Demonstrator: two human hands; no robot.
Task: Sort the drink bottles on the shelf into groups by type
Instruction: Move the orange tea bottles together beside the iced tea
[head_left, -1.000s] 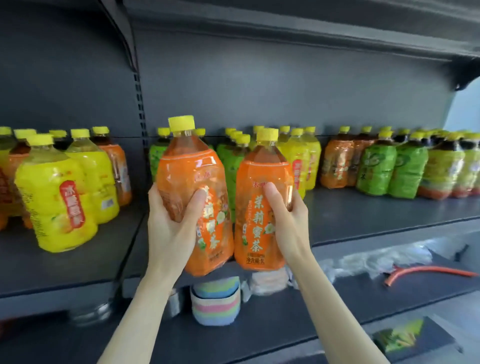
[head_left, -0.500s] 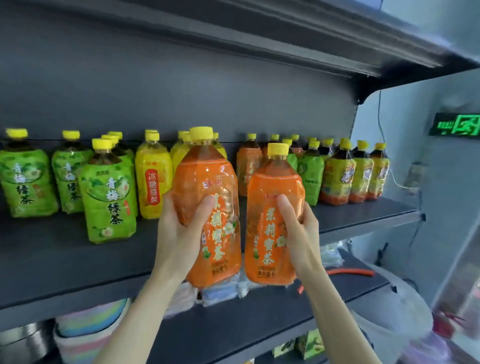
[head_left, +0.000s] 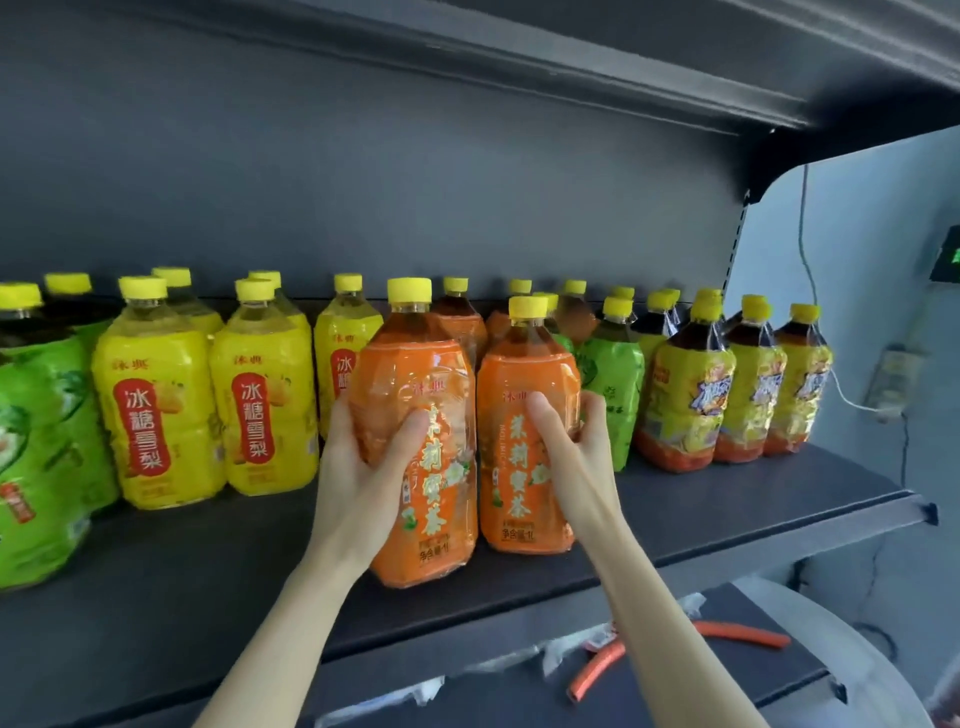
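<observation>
Bottles (head_left: 527, 447) on dark shelf (head_left: 727, 506)

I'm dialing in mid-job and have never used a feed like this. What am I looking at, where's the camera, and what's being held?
There is no machine here: a person works with two bare hands, and the one camera sits on their head, looking forward and down. The dark shelf carries yellow-capped drink bottles: green bottles at far left, yellow bottles next, and yellow-and-red ones at right. The left hand grips one orange bottle, the right hand another, side by side at mid-shelf. More orange bottles stand behind them. Whether the held pair rests on the shelf yet, I cannot tell.
</observation>
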